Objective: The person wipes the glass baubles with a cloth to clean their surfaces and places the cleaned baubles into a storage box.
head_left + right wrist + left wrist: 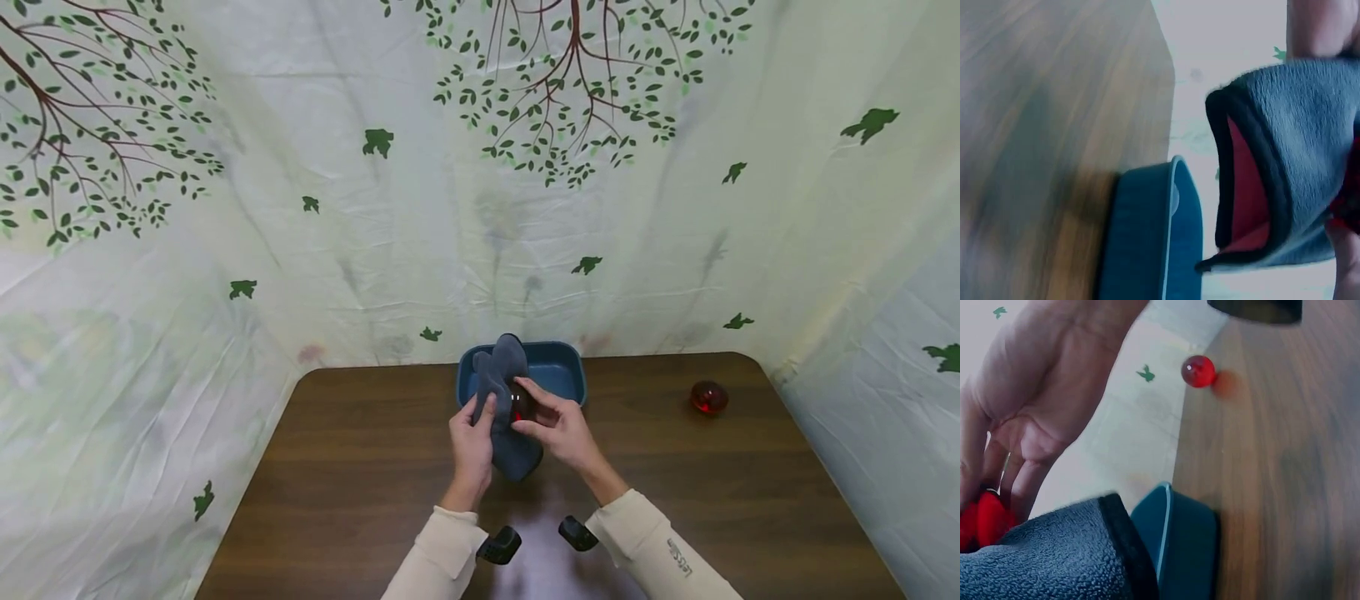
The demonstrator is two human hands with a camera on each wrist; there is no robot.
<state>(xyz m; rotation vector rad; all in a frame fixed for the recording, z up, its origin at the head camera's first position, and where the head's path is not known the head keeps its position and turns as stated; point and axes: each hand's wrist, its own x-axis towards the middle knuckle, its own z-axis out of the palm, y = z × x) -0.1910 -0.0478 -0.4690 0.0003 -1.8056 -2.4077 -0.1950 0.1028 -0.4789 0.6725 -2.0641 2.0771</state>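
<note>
The left hand [471, 442] gripped the grey fleece cloth [504, 400], held upright above the brown table [360, 467] in front of the blue tub [558, 367]. Beside it, the right hand [558, 425] pinched a red object [519, 406] against the cloth. A red ball [708, 397] lay well apart on the table to the right.

Small print on the right sleeve [678, 557] is too blurred to read.

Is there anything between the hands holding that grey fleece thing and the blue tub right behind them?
Nothing visible. The left hand and right hand hold the grey fleece piece just in front of the blue tub, its top already over the tub's rim. The red ball sits well off to the right.
</note>
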